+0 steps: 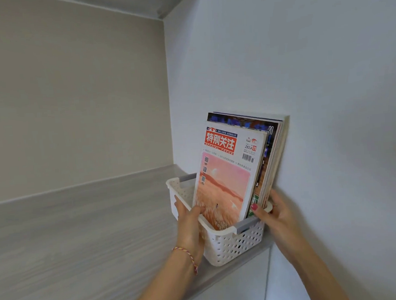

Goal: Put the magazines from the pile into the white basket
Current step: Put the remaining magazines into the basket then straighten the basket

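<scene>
A white perforated basket (pixel 234 243) with grey handles stands at the right end of a shelf, against the white side wall. Several magazines (pixel 231 171) stand upright in it and lean right toward the wall; the front one has a red title block and a pink-orange cover picture. My left hand (pixel 189 223) grips the basket's left rim, thumb inside against the front magazine's cover. My right hand (pixel 272 211) holds the basket's right rim, thumb by the lower edges of the rear magazines. No pile of magazines is in view.
The grey wood-grain shelf (pixel 69 240) stretches left from the basket. A beige back panel (pixel 71 100) rises behind it and a white wall (pixel 303 60) closes the right side. The shelf's front edge runs under the basket.
</scene>
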